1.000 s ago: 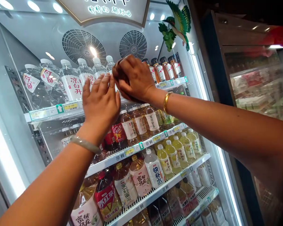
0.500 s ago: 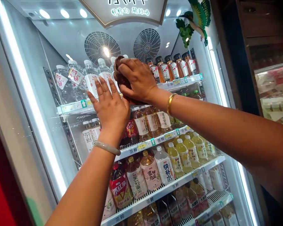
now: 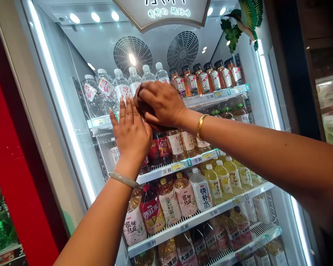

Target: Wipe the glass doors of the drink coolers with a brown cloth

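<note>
My right hand (image 3: 162, 103) is closed on a dark brown cloth (image 3: 142, 108) and presses it against the glass front of a lit drinks fridge (image 3: 72, 122), level with the top shelf's edge. My left hand (image 3: 131, 133) lies flat on the glass just below and left of it, fingers stretched out and together, fingertips touching the cloth. A gold bangle (image 3: 201, 126) is on my right wrist and a pale bangle (image 3: 123, 179) on my left. Most of the cloth is hidden under my right hand.
Behind the glass stand water bottles (image 3: 122, 87) and brown tea bottles (image 3: 204, 79) on the top shelf, with tea and yellow drinks (image 3: 223, 177) on lower shelves. A red panel (image 3: 13, 166) borders the fridge at left. A dark cabinet (image 3: 319, 74) stands at right.
Both hands have slid a little down the glass, from the water bottles to the top shelf's edge. My view has turned left, so the red panel now shows.
</note>
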Tool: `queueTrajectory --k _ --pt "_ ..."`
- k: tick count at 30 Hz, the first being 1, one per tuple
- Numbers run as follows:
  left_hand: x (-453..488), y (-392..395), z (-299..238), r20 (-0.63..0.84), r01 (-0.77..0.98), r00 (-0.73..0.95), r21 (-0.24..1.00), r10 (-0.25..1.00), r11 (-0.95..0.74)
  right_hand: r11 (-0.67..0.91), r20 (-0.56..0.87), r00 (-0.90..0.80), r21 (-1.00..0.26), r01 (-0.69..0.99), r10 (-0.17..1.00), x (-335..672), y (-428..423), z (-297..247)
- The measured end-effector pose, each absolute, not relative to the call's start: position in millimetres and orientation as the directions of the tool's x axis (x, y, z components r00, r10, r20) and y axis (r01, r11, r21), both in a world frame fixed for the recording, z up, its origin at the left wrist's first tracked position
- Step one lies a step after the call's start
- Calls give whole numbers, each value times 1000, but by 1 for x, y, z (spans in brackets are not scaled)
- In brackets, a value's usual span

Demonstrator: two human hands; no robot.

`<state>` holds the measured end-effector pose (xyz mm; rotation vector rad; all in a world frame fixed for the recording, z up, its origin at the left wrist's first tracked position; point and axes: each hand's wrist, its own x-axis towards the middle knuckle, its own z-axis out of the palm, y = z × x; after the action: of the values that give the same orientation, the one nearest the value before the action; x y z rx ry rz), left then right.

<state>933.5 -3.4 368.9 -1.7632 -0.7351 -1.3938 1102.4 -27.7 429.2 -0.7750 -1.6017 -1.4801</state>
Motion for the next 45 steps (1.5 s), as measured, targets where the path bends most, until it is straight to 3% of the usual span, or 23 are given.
queueTrajectory --k 3,5,7,10,12,19,24,25,27,30,32,35,37,39,42,45 --pt "925 -3 360 966 806 260 -217 0 -551 147 733 -680 675 723 -23 1121 -33 415" --pt "914 -4 360 951 793 309 -252 9 -555 153 697 -717 706 691 19 1132 -35 423" --pt "900 -6 365 929 773 370 -299 14 -559 135 775 -631 625 769 8 1126 -33 440" --pt "881 -7 371 888 742 460 -382 5 -551 116 925 -372 379 918 -82 1087 -27 453" --pt "873 -6 370 881 742 473 -403 -6 -536 126 938 -335 345 930 -92 1064 -24 447" --pt "865 0 348 961 826 277 -240 -2 -511 140 761 -648 642 753 -3 1091 -29 421" --pt "866 -4 344 975 848 221 -188 8 -495 142 940 -330 339 930 -88 1054 -23 434" --pt "866 -4 343 980 857 197 -166 14 -488 150 941 -324 336 930 -97 1043 -23 430" --pt "863 -5 342 986 869 162 -129 28 -477 159 880 -466 476 865 -95 1030 -24 417" --pt "848 -3 340 977 867 210 -167 40 -469 161 654 -751 754 637 -88 1040 -27 402" --pt "834 -1 339 949 846 312 -258 41 -466 162 587 -803 806 569 -99 1052 -25 406" --pt "816 1 334 909 808 416 -354 31 -471 180 775 -621 631 754 -115 1042 -19 427" --pt "810 3 330 942 845 334 -285 31 -453 193 906 -408 423 885 -112 1016 -15 434" --pt "808 4 325 982 892 185 -149 45 -428 199 937 -335 349 916 -102 989 -14 429" --pt "807 5 319 991 902 104 -61 79 -427 208 814 -575 579 788 -85 976 -20 404" --pt "806 4 314 985 899 134 -75 107 -432 217 528 -846 836 504 -72 1002 -27 388"
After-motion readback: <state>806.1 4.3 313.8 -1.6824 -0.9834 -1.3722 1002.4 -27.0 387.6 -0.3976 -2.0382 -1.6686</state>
